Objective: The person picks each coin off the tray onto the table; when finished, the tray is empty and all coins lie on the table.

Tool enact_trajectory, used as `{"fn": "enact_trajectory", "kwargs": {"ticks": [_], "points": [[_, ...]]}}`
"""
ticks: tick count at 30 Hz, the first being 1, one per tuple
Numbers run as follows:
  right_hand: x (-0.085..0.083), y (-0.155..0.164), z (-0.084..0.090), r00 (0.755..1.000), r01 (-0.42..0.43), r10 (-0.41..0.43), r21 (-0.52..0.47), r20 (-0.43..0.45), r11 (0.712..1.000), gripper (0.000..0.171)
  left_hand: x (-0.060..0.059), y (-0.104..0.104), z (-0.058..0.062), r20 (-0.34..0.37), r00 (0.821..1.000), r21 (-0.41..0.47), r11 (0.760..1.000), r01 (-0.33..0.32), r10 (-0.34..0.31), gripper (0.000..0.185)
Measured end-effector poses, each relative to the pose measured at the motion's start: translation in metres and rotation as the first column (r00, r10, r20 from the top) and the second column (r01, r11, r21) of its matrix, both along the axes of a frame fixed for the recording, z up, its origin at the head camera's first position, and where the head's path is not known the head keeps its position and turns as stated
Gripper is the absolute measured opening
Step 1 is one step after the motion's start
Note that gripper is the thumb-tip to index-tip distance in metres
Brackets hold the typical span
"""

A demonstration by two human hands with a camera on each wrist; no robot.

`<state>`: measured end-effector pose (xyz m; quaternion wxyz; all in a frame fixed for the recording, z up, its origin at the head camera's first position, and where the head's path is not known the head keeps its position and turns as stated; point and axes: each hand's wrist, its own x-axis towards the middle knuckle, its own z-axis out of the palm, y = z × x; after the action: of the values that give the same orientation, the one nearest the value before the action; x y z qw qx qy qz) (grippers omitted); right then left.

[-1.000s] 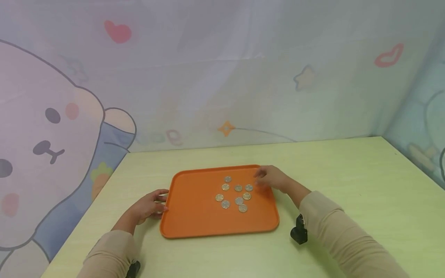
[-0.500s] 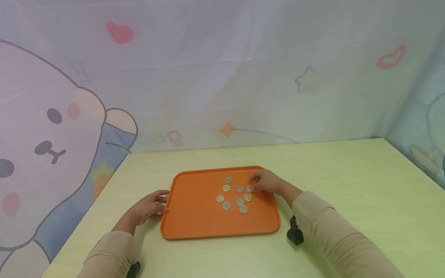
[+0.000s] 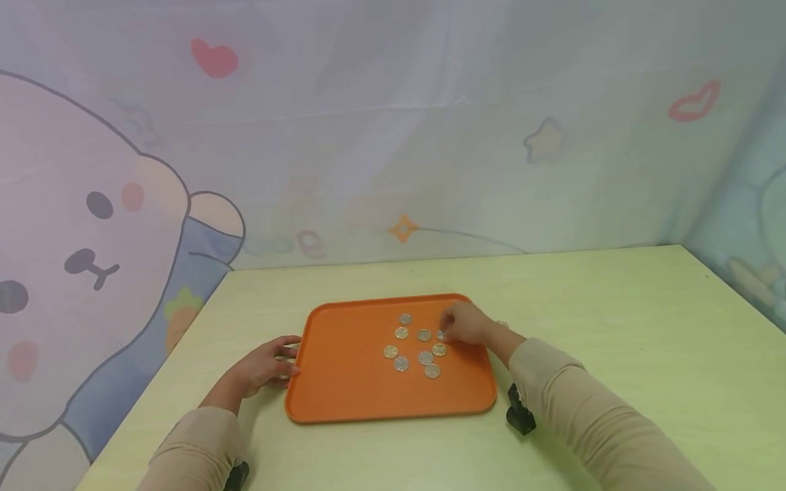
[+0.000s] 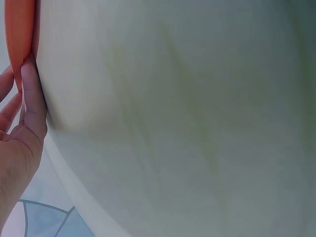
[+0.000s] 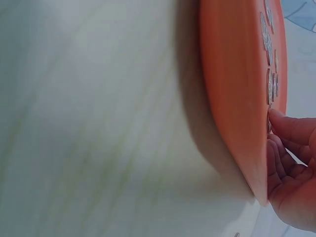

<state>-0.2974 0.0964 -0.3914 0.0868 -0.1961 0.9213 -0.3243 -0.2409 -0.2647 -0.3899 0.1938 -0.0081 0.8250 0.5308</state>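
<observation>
Against tray (image 3: 344, 389), left hand (image 3: 265, 364) spread; right hand (image 3: 468, 323) pinching coin (image 3: 440, 336).

Tray (image 3: 344, 382) looks smooth, matt plastic from where I stand, coins (image 3: 401, 364) shiny metal, table (image 3: 614, 314) smooth with wood-like streaks, sleeves (image 3: 595, 402) matt cloth, backdrop (image 3: 344, 150) faintly creased fabric.

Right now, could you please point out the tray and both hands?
Tray (image 3: 344, 368): head view, bare floor.
Left hand (image 3: 263, 366): head view, back of hand.
Right hand (image 3: 469, 324): head view, back of hand.

Both arms (image 3: 222, 394) forward — left grip (image 3: 264, 365) loosely spread, right grip (image 3: 468, 324) with fingers (image 5: 280, 154) curled toward the thumb (image 5: 295, 129).
</observation>
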Motion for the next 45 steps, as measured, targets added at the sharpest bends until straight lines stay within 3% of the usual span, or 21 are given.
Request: {"fn": "enact_trajectory", "kwargs": {"ticks": [9,17,24,30,39,45], "points": [[0.001,-0.001,-0.001,1.0,0.006,-0.006,0.0,-0.014,1.0,0.014,0.0,0.0,0.0,0.0,1.0,0.008,1.0,0.003,-0.003,0.06],[0.0,0.005,0.001,0.997,0.053,-0.047,-0.103,0.067,0.993,0.012,0.0,0.001,0.0,-0.012,1.0,0.012,1.0,0.012,-0.012,0.06],[0.0,0.01,0.004,0.99,0.073,-0.042,-0.237,0.132,0.969,0.009,-0.001,0.001,-0.001,-0.006,1.0,0.014,1.0,0.002,-0.002,0.059],[0.0,0.015,0.009,0.991,0.068,-0.032,-0.282,0.127,0.957,0.008,0.001,-0.001,-0.001,-0.008,1.0,0.014,1.0,-0.007,0.007,0.059],[-0.001,0.038,0.017,0.986,0.072,-0.012,-0.357,0.167,0.932,0.01,0.003,0.001,0.0,-0.016,1.0,0.015,1.0,-0.001,0.001,0.059],[-0.001,0.058,0.021,0.986,0.094,-0.039,-0.345,0.163,0.934,0.011,0.001,0.003,0.001,-0.017,1.0,0.01,1.0,-0.002,0.002,0.058]]}}
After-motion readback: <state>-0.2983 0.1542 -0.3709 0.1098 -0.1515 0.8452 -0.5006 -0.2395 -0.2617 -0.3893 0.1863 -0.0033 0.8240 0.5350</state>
